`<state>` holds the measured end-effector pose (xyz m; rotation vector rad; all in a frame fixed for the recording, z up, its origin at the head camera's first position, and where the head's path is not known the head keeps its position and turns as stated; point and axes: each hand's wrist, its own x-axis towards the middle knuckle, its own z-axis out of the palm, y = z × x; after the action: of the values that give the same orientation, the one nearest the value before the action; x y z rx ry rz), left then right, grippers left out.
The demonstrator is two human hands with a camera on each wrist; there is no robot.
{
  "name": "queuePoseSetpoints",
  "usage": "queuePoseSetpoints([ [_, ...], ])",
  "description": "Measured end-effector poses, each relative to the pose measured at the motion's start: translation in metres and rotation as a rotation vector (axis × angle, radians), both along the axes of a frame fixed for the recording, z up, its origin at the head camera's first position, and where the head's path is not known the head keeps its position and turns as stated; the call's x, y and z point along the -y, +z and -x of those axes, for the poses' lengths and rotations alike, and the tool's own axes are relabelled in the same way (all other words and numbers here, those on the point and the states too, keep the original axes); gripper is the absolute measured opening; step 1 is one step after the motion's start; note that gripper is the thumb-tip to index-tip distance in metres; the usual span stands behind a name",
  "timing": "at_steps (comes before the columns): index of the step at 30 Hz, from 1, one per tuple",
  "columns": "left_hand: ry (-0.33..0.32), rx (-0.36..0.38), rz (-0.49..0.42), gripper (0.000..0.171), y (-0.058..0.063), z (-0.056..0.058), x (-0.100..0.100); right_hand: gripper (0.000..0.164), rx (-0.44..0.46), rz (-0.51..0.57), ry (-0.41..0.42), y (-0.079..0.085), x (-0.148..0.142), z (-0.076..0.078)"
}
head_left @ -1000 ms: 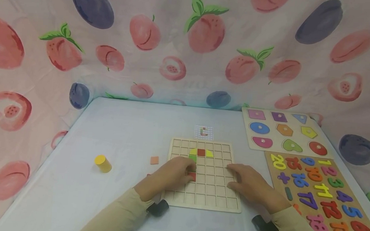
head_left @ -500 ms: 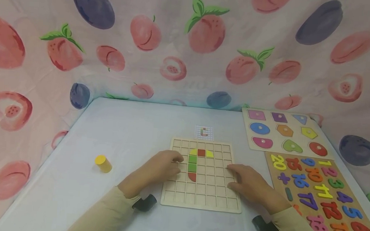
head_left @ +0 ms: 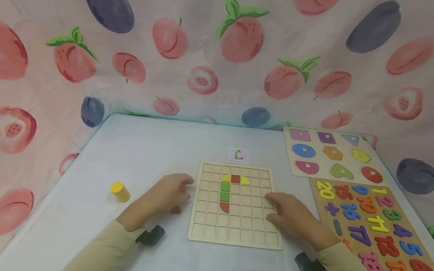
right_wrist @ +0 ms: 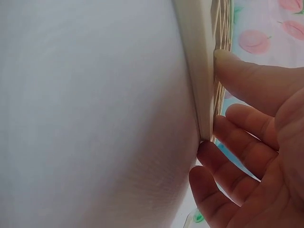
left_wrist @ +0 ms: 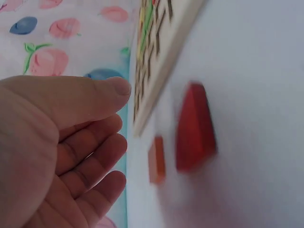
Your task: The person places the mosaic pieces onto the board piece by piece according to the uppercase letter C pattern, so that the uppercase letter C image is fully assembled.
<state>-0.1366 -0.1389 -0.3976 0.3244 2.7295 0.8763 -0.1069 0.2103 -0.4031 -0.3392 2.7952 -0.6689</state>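
A wooden grid board lies on the table. Set in it are two yellow corner pieces either side of a red square, two green squares below, then a rounded red piece. My left hand, empty, hovers left of the board with fingers loosely bent. Below its fingertips lie an orange square tile and another red piece with a curved side, both partly covered by the hand in the head view. My right hand rests thumb and fingertips on the board's right edge.
A small pattern card lies behind the board. To the left stands a yellow cylinder. At right are a shape puzzle board and a number puzzle board. A fruit-print cloth hangs behind the table.
My left hand has come off the board and moved left over the loose tiles. The second green square, earlier covered by that hand, now shows in the grid. My right hand stays put.
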Motion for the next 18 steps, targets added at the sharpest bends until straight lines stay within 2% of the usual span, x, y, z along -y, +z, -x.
queuePoseSetpoints([
  [3, -0.019, -0.084, 0.04, 0.04, -0.002, 0.0, 0.009, 0.057, -0.009, 0.002, 0.004, 0.0, 0.0, 0.0],
  [7, -0.017, -0.124, 0.055, 0.035, -0.004, 0.001, 0.018, 0.056, -0.019, 0.004, 0.01, -0.002, -0.001, 0.001],
  [18, 0.033, -0.073, 0.001, 0.036, -0.012, 0.004, 0.028, 0.057, -0.014, 0.0, 0.002, -0.002, -0.001, 0.001],
])
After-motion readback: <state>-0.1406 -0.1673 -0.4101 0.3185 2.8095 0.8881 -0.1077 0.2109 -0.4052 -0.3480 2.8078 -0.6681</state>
